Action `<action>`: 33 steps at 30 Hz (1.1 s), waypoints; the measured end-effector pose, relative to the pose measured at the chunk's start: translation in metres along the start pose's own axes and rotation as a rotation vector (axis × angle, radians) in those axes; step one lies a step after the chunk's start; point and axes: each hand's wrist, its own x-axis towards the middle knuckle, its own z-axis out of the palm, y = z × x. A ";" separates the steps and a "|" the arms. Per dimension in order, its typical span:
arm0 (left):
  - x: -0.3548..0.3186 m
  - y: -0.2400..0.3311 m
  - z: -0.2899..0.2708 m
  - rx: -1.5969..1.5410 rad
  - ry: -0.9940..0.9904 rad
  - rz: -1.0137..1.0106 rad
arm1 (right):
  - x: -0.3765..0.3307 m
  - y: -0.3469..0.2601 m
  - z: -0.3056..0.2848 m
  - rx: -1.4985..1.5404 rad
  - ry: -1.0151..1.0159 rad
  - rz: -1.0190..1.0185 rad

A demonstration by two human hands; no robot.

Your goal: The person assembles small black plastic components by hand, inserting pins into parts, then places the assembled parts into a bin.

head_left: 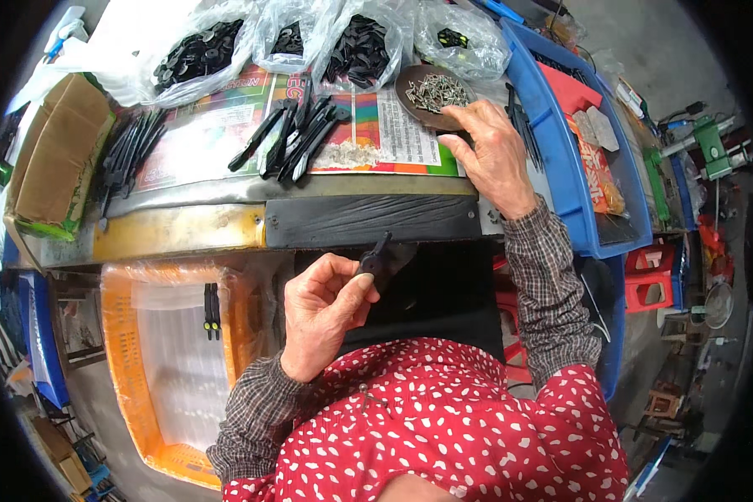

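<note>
My left hand pinches a small black plastic part between thumb and fingers, just off the front edge of the bench. This part has a rounded body with a narrow arm pointing up. My right hand is at the near right rim of a round brown bowl, its thumb and forefinger apart with nothing seen between them. Small metal screws fill the bowl. Left of it, a pile of long black plastic pieces lies on printed sheets.
Clear bags of black parts line the back. A blue crate stands at the right, a cardboard box at the left. More black strips lie beside that box. Below, an orange basket holds two black pieces.
</note>
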 end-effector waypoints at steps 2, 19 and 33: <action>0.002 0.000 -0.001 0.002 0.006 0.000 | 0.004 0.002 0.004 -0.027 -0.025 -0.006; 0.003 -0.002 -0.002 -0.014 0.044 -0.025 | 0.021 0.018 0.014 0.079 -0.160 0.035; -0.003 -0.002 0.001 -0.152 0.035 -0.100 | -0.009 -0.032 -0.007 0.492 -0.091 0.298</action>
